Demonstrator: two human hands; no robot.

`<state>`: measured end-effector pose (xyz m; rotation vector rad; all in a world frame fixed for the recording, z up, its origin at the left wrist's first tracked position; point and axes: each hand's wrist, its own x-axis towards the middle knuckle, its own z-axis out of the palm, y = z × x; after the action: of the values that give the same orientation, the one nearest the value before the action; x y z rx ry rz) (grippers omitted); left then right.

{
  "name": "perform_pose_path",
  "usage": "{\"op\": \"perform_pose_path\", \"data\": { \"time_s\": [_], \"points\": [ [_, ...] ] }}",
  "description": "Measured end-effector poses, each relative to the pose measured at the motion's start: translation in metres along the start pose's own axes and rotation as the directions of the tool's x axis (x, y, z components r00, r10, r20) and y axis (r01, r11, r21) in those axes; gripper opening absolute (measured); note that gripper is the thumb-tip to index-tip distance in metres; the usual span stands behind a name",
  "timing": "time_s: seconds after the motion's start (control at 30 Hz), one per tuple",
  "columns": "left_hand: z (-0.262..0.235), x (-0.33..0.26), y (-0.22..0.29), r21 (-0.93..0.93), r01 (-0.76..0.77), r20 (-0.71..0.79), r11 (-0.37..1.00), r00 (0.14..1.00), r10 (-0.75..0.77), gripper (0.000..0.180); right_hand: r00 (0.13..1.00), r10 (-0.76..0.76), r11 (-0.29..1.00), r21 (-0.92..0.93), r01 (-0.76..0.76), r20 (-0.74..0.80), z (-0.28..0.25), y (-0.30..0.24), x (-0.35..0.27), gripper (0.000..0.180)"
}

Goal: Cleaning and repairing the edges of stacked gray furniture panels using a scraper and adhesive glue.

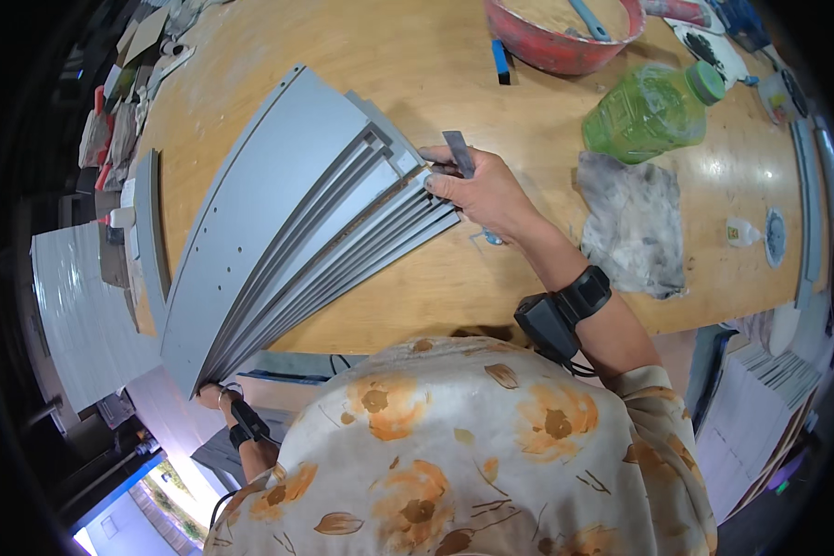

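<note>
A large grey curved panel (250,204), with small holes along one side and several long slats along the other, lies slanted across my body. My right hand (486,190) is closed at its far right end, thumb on top near the slat ends. In that same hand is a putty knife (457,153), its flat metal blade pointing up and a blue handle end showing below the palm. At the panel's narrow near-left tip, my left hand (215,397) grips the edge; its fingers are partly hidden behind the panel.
On the wooden table (361,315) stand a red bowl (565,51) of beige paste and a green plastic jug (649,111). A stained grey cloth (630,227) lies below the jug. A blue-and-black block (501,62) sits beside the bowl. Curved grey strips (148,232) rest at the left edge.
</note>
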<state>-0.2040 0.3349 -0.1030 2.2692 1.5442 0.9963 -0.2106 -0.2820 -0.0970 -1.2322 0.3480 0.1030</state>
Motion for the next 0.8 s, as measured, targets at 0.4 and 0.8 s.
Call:
{"op": "perform_pose_path", "data": {
  "time_s": [0.4, 0.8],
  "points": [
    [0.031, -0.104, -0.042, 0.040, -0.223, 0.297, 0.974, 0.934, 0.201, 0.036, 0.977, -0.048, 0.861, -0.504, -0.064, -0.207, -0.045, -0.008, -0.121, 0.039],
    [-0.054, -0.192, 0.005, -0.379, -0.155, 0.566, 0.912, 0.741, 0.361, 0.030, 0.924, -0.370, 0.560, -0.772, 0.302, 0.093, -0.164, 0.011, -0.185, 0.034]
  ]
}}
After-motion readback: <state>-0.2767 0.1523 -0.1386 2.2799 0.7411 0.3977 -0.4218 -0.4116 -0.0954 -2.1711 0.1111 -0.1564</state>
